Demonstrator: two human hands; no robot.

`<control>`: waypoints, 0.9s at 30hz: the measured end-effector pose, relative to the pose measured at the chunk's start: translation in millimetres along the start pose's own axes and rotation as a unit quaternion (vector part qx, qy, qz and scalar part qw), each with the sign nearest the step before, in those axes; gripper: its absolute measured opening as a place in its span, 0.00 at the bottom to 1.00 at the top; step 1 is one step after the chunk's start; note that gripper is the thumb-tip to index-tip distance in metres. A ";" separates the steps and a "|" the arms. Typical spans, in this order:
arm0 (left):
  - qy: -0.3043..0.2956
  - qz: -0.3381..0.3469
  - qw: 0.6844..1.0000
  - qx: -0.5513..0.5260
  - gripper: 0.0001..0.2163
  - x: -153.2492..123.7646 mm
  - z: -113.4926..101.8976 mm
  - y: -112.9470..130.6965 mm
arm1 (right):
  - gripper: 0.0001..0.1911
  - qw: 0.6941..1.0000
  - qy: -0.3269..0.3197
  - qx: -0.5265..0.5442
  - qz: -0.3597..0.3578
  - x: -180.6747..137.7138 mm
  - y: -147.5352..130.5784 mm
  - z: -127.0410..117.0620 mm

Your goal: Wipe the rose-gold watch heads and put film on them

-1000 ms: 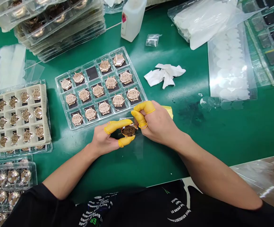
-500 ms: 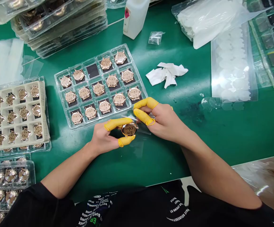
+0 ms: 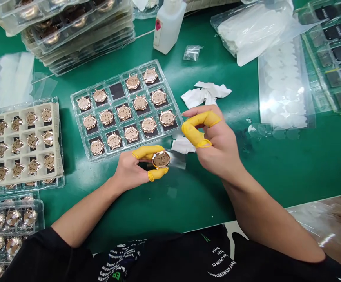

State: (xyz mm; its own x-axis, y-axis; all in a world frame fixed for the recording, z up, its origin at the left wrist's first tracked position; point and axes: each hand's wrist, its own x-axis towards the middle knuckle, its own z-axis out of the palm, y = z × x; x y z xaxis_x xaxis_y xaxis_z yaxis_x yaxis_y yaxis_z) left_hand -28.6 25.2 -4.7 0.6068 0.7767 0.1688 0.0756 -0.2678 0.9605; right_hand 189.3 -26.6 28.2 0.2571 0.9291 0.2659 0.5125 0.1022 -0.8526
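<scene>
My left hand (image 3: pixel 126 170) pinches a round rose-gold watch case (image 3: pixel 160 159) between yellow finger cots, its dial facing up. A strip of clear film (image 3: pixel 176 159) sticks out to the right of the case, and I cannot tell if it touches it. My right hand (image 3: pixel 214 143) is raised above the mat, apart from the case, with its cot-covered thumb and forefinger tips together. Nothing shows between them. Just below that hand lies a white scrap (image 3: pixel 184 145). A clear tray (image 3: pixel 169 90) of similar watch cases sits just beyond my left hand.
A cream tray (image 3: pixel 20 145) of watch cases and a clear tray (image 3: pixel 13 219) stand at left. Stacked trays (image 3: pixel 79 35), a white bottle (image 3: pixel 169 27), a white wipe (image 3: pixel 205 94) and bags of film discs (image 3: pixel 282 86) lie farther off on the green mat (image 3: pixel 247 176).
My right hand has lifted up and to the right, away from the watch case. The clear film now shows beside the case. My left hand keeps its hold.
</scene>
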 end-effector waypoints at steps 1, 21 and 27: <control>-0.003 -0.053 0.998 -0.021 0.22 1.4 -0.6 0.7 | 0.03 0.999 -0.022 0.038 0.027 -1.3 -3.8 -0.9; -0.029 -0.172 0.979 -0.103 0.25 6.1 -2.7 -1.2 | 0.12 0.955 -0.174 0.087 0.223 -13.8 -6.8 17.9; -0.032 -0.168 0.980 -0.097 0.26 6.6 -2.7 -1.5 | 0.10 0.950 -0.174 0.107 0.235 -13.0 -7.4 16.1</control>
State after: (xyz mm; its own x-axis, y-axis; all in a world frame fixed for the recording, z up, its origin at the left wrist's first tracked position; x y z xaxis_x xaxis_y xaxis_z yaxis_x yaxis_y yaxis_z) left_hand -26.8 32.3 -4.4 0.6218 0.7638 -0.1732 0.1315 0.1162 0.9845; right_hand 169.0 -33.8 23.9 0.1097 0.9478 -0.2995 0.2203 -0.3170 -0.9225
